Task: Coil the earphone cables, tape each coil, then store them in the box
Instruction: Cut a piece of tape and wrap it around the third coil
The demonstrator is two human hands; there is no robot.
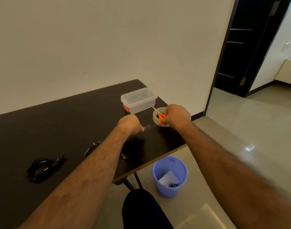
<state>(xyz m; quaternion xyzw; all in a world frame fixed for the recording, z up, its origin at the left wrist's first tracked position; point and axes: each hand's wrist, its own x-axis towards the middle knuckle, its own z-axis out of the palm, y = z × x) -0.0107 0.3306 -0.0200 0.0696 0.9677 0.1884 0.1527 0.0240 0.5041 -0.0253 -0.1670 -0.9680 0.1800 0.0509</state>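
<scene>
A clear tape roll (pixel 155 115) lies on the dark table (pixel 58 123) near its right edge. A strip of tape (pixel 148 127) stretches from the roll to my left hand (pixel 130 125), which pinches its free end. Over the roll, my right hand (pixel 176 115) grips orange-handled scissors (pixel 161 119), blades pointing toward the clear lidded box (pixel 139 101). A coiled black earphone cable (pixel 42 167) lies at the near left. Another black cable (pixel 92 147) shows partly beside my left forearm; its remainder is hidden.
A blue bucket (pixel 170 176) holding scraps stands on the floor below the table's right edge. My knee in dark trousers (pixel 141 210) is below. A small dark piece (pixel 124 156) lies by the table edge. A dark doorway (pixel 244 47) opens at the right.
</scene>
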